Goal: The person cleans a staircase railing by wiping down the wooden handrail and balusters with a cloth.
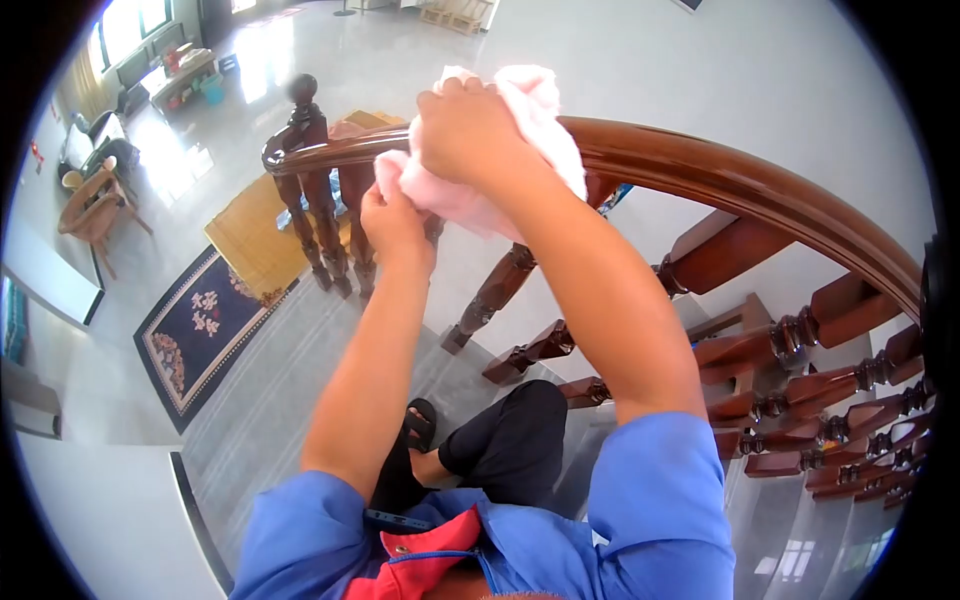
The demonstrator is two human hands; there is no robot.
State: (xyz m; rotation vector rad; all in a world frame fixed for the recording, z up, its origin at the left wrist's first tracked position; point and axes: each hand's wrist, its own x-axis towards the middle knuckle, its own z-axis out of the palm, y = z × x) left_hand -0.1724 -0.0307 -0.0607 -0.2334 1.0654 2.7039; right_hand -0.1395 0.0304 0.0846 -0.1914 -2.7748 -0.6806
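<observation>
A pale pink cloth (545, 125) is draped over the curved, glossy brown wooden handrail (700, 175). My right hand (468, 135) lies on top of the cloth, its fingers curled into it over the rail. Lower and to the left, my left hand (395, 225) grips a bunched end of the same cloth on the near side of the rail. The cloth hides the stretch of rail beneath it.
Turned wooden balusters (495, 290) stand under the rail, with a round-topped newel post (305, 110) at its left end. Stair steps lie at the lower right. A dark patterned rug (205, 310), flattened cardboard (255, 235) and a wooden chair (92, 212) are to the left.
</observation>
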